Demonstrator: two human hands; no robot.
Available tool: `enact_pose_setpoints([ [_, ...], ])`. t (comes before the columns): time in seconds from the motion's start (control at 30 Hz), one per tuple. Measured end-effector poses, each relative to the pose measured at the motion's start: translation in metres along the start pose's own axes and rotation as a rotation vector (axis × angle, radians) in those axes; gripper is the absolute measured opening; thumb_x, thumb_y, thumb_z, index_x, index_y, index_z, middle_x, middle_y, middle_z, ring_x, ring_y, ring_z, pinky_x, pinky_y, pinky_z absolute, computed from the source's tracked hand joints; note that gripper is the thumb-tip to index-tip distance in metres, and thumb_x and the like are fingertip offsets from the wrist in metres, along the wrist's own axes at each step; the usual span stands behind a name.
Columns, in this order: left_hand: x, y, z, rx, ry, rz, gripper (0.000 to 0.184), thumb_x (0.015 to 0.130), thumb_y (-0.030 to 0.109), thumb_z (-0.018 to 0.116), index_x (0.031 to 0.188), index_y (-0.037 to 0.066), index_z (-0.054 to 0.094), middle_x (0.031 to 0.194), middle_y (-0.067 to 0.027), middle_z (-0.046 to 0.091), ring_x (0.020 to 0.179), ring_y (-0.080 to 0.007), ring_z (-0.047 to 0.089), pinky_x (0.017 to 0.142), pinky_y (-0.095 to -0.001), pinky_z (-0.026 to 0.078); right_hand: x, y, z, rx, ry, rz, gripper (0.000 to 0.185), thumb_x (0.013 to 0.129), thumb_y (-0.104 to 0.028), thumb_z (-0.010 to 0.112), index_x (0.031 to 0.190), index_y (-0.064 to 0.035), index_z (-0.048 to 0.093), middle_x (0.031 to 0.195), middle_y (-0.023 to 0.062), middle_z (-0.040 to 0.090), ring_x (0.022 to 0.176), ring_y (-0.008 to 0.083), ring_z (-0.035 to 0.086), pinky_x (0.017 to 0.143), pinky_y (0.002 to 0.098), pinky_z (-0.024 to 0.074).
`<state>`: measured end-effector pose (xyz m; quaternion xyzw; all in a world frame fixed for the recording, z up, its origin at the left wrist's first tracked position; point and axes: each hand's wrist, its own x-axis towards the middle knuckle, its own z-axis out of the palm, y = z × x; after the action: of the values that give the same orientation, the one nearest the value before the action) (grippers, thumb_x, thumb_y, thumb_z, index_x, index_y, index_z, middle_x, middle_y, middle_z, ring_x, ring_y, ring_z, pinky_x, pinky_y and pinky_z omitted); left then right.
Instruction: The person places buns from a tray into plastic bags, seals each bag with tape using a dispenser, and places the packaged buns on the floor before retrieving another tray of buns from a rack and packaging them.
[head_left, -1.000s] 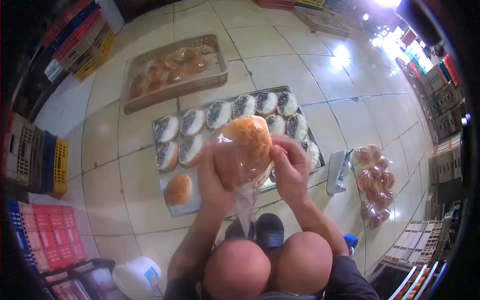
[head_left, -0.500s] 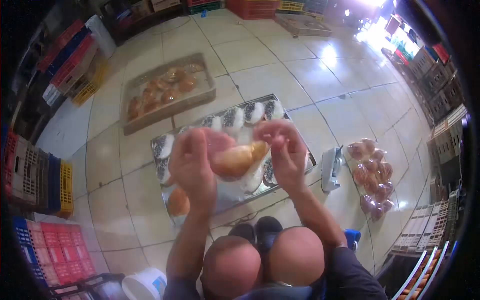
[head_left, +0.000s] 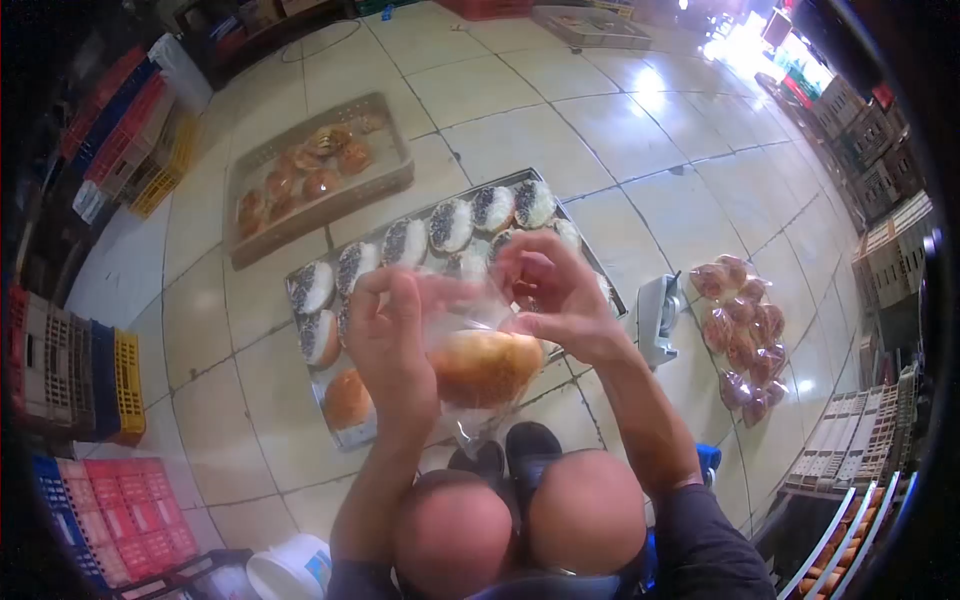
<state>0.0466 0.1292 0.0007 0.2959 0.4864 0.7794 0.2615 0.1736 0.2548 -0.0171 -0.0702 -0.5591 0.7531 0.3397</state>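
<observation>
A golden bun (head_left: 487, 368) hangs in a clear plastic bag between my hands, over the near edge of a metal tray (head_left: 465, 400). Bent fingers of my left hand (head_left: 398, 325) grip the bag's left side near its top. My right hand (head_left: 560, 300) pinches the upper right of the same bag. On the tray lie rows of buns with white topping and dark sprinkles (head_left: 451, 226), partly hidden by my hands. A plain bun (head_left: 348, 399) sits in the tray's near left corner.
A plastic crate (head_left: 400, 178) of bagged buns stands beyond the tray. To the right are a tape dispenser (head_left: 657, 320) and a group of bagged buns (head_left: 741, 335). Stacked crates (head_left: 70, 370) line the left side; a white bucket (head_left: 290, 570) is at lower left.
The bun was tilted up in the bag; it now lies level and lower. My hands have shifted from the bun's sides to the bag's upper part. The view has also shifted slightly.
</observation>
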Motion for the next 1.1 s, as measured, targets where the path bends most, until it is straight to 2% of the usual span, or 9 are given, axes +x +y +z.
enact_pose_setpoints([
  [0.2, -0.004, -0.001, 0.007, -0.060, -0.069, 0.027, 0.020, 0.107, 0.026, 0.052, 0.112, 0.007, 0.053, 0.095, -0.0120, 0.072, 0.085, -0.0157, 0.064, 0.082, -0.0290, 0.051, -0.022, -0.036, 0.002, -0.486, -0.159, -0.163, 0.004, 0.089, -0.005, 0.068, 0.090, -0.0016, 0.070, 0.095, 0.0047, 0.066, 0.086, 0.0164, 0.059, 0.072, 0.0290, 0.0475],
  [0.37, 0.021, -0.032, -0.002, -0.273, -0.340, -0.175, 0.021, 0.103, 0.022, 0.059, 0.117, 0.006, 0.057, 0.091, -0.0091, 0.071, 0.084, -0.0148, 0.063, 0.083, -0.0279, 0.049, -0.018, -0.038, 0.023, -0.919, -0.173, -0.553, 0.006, 0.090, -0.003, 0.066, 0.089, -0.0039, 0.072, 0.093, 0.0059, 0.066, 0.084, 0.0189, 0.059, 0.072, 0.0276, 0.0471],
  [0.53, 0.024, -0.056, 0.025, -0.009, -0.517, -0.500, 0.018, 0.100, 0.022, 0.063, 0.107, 0.006, 0.066, 0.088, -0.0044, 0.069, 0.079, -0.0092, 0.059, 0.077, -0.0235, 0.048, -0.029, -0.015, -0.009, -0.812, -0.028, -0.473, 0.008, 0.089, -0.003, 0.067, 0.085, -0.0064, 0.073, 0.091, 0.0061, 0.065, 0.080, 0.0175, 0.057, 0.070, 0.0264, 0.0465],
  [0.7, 0.014, -0.072, 0.019, 0.150, -0.574, -0.509, 0.015, 0.093, 0.013, 0.070, 0.104, 0.002, 0.070, 0.112, -0.0079, 0.067, 0.086, -0.0137, 0.060, 0.083, -0.0234, 0.048, -0.066, 0.014, -0.044, -0.687, 0.335, 0.019, 0.008, 0.087, -0.003, 0.069, 0.095, -0.0043, 0.071, 0.092, 0.0071, 0.066, 0.079, 0.0157, 0.058, 0.070, 0.0270, 0.0481],
  [0.83, 0.009, -0.113, 0.026, 0.191, -0.442, -0.736, 0.012, 0.092, 0.014, 0.071, 0.095, 0.002, 0.072, 0.129, -0.0082, 0.060, 0.097, -0.0140, 0.057, 0.085, -0.0240, 0.048, -0.079, 0.056, -0.055, 0.016, 0.732, 0.146, 0.029, 0.088, -0.005, 0.073, 0.116, -0.0023, 0.065, 0.093, 0.0067, 0.067, 0.075, 0.0107, 0.055, 0.068, 0.0239, 0.0461],
  [0.9, -0.003, -0.158, 0.029, 0.227, -0.422, -0.636, 0.014, 0.094, 0.015, 0.070, 0.101, 0.002, 0.071, 0.138, -0.0084, 0.056, 0.105, -0.0140, 0.054, 0.087, -0.0244, 0.047, -0.094, 0.058, -0.061, 0.020, 0.835, 0.143, 0.032, 0.087, -0.005, 0.073, 0.118, -0.0019, 0.064, 0.096, 0.0083, 0.066, 0.078, 0.0126, 0.057, 0.071, 0.0253, 0.0473],
  [1.0, -0.008, -0.138, 0.030, 0.171, -0.279, -0.835, 0.013, 0.096, 0.015, 0.067, 0.100, 0.002, 0.070, 0.142, -0.0104, 0.054, 0.107, -0.0159, 0.054, 0.090, -0.0269, 0.046, -0.116, 0.055, -0.061, 0.068, 1.012, 0.130, 0.039, 0.086, -0.004, 0.073, 0.123, -0.0006, 0.061, 0.105, 0.0131, 0.064, 0.085, 0.0183, 0.060, 0.082, 0.0292, 0.0511],
  [1.07, -0.001, -0.130, 0.022, 0.232, -0.291, -0.767, 0.014, 0.097, 0.016, 0.065, 0.094, 0.002, 0.067, 0.146, -0.0122, 0.050, 0.112, -0.0177, 0.054, 0.093, -0.0298, 0.045, -0.152, 0.071, -0.125, -0.407, 1.174, 0.063, 0.038, 0.087, -0.013, 0.075, 0.122, -0.0020, 0.063, 0.120, 0.0170, 0.061, 0.095, 0.0228, 0.062, 0.089, 0.0334, 0.0507],
  [1.1, 0.001, -0.128, 0.019, 0.231, -0.302, -0.772, 0.014, 0.097, 0.016, 0.065, 0.094, 0.002, 0.067, 0.146, -0.0122, 0.050, 0.112, -0.0177, 0.054, 0.093, -0.0298, 0.045, -0.161, 0.054, -0.146, -0.640, 1.340, 0.377, 0.041, 0.090, -0.025, 0.071, 0.123, -0.0029, 0.063, 0.128, 0.0156, 0.060, 0.103, 0.0269, 0.062, 0.094, 0.0367, 0.0489],
])
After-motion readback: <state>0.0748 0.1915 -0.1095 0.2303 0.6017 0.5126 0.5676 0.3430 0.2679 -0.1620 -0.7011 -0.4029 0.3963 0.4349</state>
